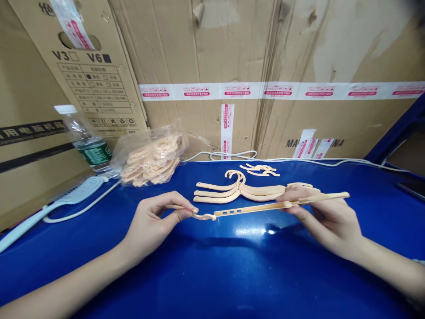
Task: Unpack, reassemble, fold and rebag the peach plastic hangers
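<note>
While a slotted beige strip (257,208) is hovering above the tabletop (232,283), the left hand (159,217) is pinching a curved piece (205,217) at its left end and the right hand (327,219) is gripping its right end, apparently steadying both. Farther off, three hanger arms (214,194) are pointing left; one bag (151,159), one bottle (91,148) and one brush (76,195) are lying left.

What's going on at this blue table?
A person's left hand pinches a small curved piece, while their right hand holds a long, slotted piece; the two appear to meet, but whether they're joined is unclear. Beyond them lie hangers and loose curved bits, with a clear bag of similar-coloured pieces farther left.
</note>
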A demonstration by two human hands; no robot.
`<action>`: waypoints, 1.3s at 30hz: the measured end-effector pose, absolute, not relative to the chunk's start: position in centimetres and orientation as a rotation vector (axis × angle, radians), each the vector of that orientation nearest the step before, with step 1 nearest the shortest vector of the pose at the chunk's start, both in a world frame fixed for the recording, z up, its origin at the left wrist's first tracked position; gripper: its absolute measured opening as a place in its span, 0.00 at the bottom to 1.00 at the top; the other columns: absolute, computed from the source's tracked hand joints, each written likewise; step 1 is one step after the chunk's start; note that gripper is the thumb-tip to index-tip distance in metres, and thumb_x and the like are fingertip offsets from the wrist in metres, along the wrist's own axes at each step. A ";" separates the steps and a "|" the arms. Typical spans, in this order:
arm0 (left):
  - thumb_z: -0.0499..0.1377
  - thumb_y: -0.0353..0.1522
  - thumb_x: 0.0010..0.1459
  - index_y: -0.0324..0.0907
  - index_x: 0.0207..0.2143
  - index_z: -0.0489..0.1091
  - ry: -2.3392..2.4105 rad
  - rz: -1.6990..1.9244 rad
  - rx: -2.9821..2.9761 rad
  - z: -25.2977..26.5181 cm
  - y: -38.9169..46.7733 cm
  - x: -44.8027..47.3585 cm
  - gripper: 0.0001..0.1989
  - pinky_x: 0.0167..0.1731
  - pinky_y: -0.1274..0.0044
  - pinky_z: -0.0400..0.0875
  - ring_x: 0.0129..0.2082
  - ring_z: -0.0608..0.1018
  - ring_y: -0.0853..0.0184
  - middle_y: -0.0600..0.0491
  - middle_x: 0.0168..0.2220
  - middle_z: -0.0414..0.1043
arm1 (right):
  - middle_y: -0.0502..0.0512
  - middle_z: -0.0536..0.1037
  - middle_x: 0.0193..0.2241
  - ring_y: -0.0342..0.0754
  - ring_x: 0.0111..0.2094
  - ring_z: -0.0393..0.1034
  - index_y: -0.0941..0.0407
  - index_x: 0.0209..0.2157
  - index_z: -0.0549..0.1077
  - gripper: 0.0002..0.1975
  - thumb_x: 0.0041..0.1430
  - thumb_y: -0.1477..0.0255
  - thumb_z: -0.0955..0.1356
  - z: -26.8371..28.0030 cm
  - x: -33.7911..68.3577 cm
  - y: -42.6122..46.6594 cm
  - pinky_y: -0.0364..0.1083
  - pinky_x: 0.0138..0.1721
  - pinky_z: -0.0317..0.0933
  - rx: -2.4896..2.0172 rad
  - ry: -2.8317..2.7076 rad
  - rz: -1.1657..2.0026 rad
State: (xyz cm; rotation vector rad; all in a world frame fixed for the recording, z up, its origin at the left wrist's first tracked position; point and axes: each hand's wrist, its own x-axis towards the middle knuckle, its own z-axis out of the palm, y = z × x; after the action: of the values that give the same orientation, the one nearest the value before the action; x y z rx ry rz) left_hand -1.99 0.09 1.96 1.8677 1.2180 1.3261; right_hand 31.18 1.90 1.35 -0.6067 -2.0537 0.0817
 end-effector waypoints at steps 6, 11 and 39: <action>0.65 0.30 0.51 0.46 0.25 0.78 1.204 1.319 1.877 1.9 0.3 -2.0 0.04 0.31 0.79 0.73 0.28 0.79 0.66 0.55 0.26 0.78 | 0.54 0.82 0.35 0.51 0.37 0.78 0.50 0.40 0.76 0.08 0.62 0.76 0.67 1.6 30.9 1.8 0.49 0.43 0.71 -0.629 -2.083 0.062; 0.66 0.32 0.50 0.46 0.24 0.80 1.208 1.227 1.894 2.2 0.0 -1.6 0.03 0.31 0.77 0.75 0.27 0.80 0.63 0.53 0.26 0.80 | 0.53 0.82 0.36 0.50 0.35 0.78 0.50 0.40 0.76 0.08 0.62 0.75 0.67 1.5 30.9 1.7 0.49 0.39 0.72 -0.637 -2.079 0.089; 0.60 0.28 0.55 0.46 0.25 0.78 1.113 1.162 2.210 2.0 -0.1 -1.4 0.10 0.28 0.76 0.68 0.25 0.76 0.65 0.54 0.24 0.78 | 0.51 0.80 0.37 0.49 0.38 0.76 0.47 0.44 0.73 0.14 0.62 0.80 0.64 1.4 30.8 0.9 0.51 0.44 0.69 -0.492 -2.189 0.211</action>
State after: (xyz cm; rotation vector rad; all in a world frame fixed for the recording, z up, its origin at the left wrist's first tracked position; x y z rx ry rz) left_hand -1.44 -0.12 2.04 2.2100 1.1125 1.1619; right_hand 30.83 0.90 1.44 -0.4915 -2.1888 0.2106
